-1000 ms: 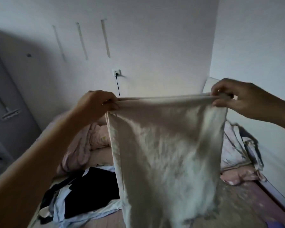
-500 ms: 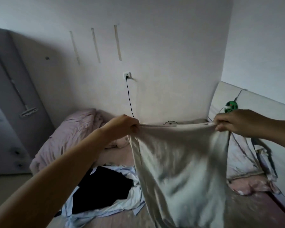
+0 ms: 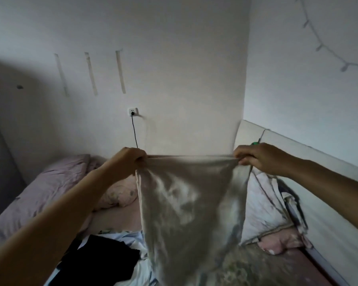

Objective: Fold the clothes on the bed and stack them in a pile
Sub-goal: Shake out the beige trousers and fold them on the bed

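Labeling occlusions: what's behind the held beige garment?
The beige garment, stretched between left hand and right hand, covers part of the bed. Beside it show a black garment and pillow; directly behind is hidden.

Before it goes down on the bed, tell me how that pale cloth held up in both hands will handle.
The pale cloth is probably floppy: it sags and creases below the left hand and right hand. It looks thin and light, since light shows through it. It will likely crumple unless laid flat.
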Motion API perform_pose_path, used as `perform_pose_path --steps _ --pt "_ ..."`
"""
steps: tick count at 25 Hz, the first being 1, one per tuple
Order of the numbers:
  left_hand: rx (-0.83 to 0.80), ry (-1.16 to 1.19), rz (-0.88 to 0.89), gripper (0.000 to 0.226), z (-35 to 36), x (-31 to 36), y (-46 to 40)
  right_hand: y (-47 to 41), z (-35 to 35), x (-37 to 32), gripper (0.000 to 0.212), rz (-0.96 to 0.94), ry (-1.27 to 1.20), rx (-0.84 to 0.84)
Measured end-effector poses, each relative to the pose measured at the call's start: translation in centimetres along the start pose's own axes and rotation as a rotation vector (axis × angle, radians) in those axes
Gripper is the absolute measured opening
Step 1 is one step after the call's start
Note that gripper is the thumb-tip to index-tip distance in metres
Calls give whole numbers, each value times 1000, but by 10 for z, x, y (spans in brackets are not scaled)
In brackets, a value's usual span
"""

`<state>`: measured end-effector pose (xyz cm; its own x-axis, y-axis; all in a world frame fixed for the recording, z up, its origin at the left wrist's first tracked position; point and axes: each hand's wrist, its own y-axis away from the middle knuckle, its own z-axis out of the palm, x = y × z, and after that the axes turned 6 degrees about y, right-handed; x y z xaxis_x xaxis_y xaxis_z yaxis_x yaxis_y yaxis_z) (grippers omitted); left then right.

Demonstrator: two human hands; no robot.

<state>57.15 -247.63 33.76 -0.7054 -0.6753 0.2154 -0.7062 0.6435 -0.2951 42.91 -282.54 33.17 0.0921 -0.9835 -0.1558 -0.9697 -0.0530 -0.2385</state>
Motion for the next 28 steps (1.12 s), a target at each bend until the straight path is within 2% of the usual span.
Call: perform_pose_path --steps 2,4,7,9,10,13,18,22,25,28 --pt "-18 -115 -24 17 0 5 1 2 6 1 21 -6 36 -25" --pt "17 -169 -57 20 0 2 2 -1 7 1 23 -4 -10 22" --pt "-20 -190 -39 21 0 -6 4 -6 10 -4 23 -23 -26 -57" --pt "31 -162 -37 19 -3 -19 0 -13 11 -1 20 -13 -105 57" --pt "36 -132 -42 18 -1 -24 -1 -16 12 -1 19 -12 -126 60" --pt "-77 -20 -62 15 21 -36 -9 -28 30 3 19 -27 -69 -142" --pt "-140 29 -168 14 79 -66 -55 -78 76 25 13 70 24 -153" --pt "-33 -44 -257 19 109 -86 -100 -119 114 43 4 111 56 -43" --pt "107 -37 -256 22 98 -86 -122 -137 113 54 12 135 58 134" --pt "147 50 -253 22 85 -81 -120 -133 100 53 23 141 16 165"
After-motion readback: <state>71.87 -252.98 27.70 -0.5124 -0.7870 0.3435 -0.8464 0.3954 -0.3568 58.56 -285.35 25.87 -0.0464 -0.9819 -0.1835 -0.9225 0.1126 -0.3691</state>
